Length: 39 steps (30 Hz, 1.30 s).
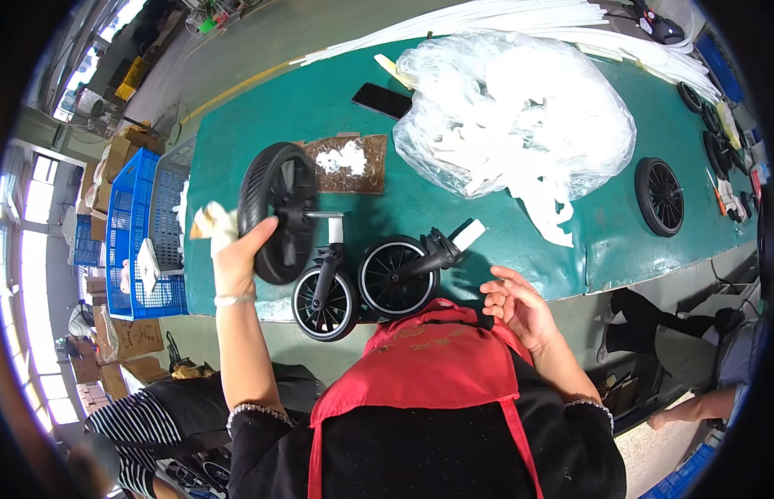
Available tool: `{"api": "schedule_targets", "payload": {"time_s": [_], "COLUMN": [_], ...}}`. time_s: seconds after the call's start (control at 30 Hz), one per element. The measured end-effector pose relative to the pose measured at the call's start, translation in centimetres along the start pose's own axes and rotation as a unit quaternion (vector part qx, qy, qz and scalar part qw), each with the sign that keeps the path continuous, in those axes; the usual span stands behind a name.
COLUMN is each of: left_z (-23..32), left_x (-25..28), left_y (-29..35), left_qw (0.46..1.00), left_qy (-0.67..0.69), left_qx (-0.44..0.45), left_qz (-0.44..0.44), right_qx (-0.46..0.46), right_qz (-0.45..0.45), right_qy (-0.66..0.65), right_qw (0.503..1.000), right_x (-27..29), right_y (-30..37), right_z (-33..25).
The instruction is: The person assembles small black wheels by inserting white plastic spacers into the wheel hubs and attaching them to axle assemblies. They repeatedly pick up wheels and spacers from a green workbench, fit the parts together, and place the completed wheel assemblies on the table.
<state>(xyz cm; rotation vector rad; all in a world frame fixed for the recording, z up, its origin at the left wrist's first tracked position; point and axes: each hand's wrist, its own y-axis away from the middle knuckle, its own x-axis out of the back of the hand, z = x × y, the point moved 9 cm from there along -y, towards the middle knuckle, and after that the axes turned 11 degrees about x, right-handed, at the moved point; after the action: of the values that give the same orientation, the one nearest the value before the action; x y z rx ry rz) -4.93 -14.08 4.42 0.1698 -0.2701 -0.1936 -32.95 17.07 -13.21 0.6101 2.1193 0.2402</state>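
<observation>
My left hand (237, 258) grips a large black wheel (258, 187) by its tyre, holding it upright over the table's left part. White material covers some of that hand's fingers. From the wheel's hub a thin metal axle (325, 214) sticks out to the right. Just below it stands a small caster wheel (325, 306) with a black fork and a white-topped stem. Beside that, a second caster wheel (395, 276) leans with its fork (437, 249) pointing up and right. My right hand (518, 306) is empty near the table's front edge, fingers loosely apart, right of the second caster.
On the green table (603, 266) lie a big clear plastic bag (520, 108) of white pieces, a phone (381, 100) and a brown board (366, 175) with white scraps. Another wheel (659, 197) lies right. Blue crates (129, 241) stand left. Other people are at both sides.
</observation>
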Motion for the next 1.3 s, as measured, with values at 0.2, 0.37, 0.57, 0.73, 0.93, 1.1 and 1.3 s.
{"api": "schedule_targets", "payload": {"time_s": [0.2,0.37,0.57,0.73,0.93,1.1,1.3], "left_z": [-0.1,-0.5,-2.2,-2.7,-0.8,-1.7,-1.1], "left_x": [-1.2,-6.6,-9.7,-10.4,-7.0,1.4,3.3], "left_y": [-7.2,-10.3,-15.2,-15.7,-13.9,-12.9,-7.1], "left_qw": [0.825,0.730,0.764,0.724,0.678,0.978,0.972], "left_qy": [-0.455,-0.529,-0.555,-0.573,-0.579,-0.019,0.159], "left_qx": [-0.215,-0.328,-0.249,-0.320,-0.336,-0.110,-0.019], "left_qz": [0.257,0.283,0.215,0.212,0.303,0.178,0.169], "right_qx": [-0.002,-0.009,-0.029,-0.027,-0.017,-0.016,0.007], "right_qz": [-0.008,-0.015,-0.020,-0.031,-0.020,-0.011,-0.002], "right_qy": [0.005,0.024,0.032,0.036,0.046,0.048,0.043], "right_qw": [1.000,1.000,0.999,0.998,0.999,0.999,0.999], "right_x": [-1.2,-1.2,-0.3,-0.2,-0.6,-0.9,0.3], "right_y": [-2.3,-4.1,-6.1,-8.0,-9.5,-9.6,-8.7], "right_z": [-0.3,-0.5,-0.8,-1.7,-3.2,-3.0,-3.5]}}
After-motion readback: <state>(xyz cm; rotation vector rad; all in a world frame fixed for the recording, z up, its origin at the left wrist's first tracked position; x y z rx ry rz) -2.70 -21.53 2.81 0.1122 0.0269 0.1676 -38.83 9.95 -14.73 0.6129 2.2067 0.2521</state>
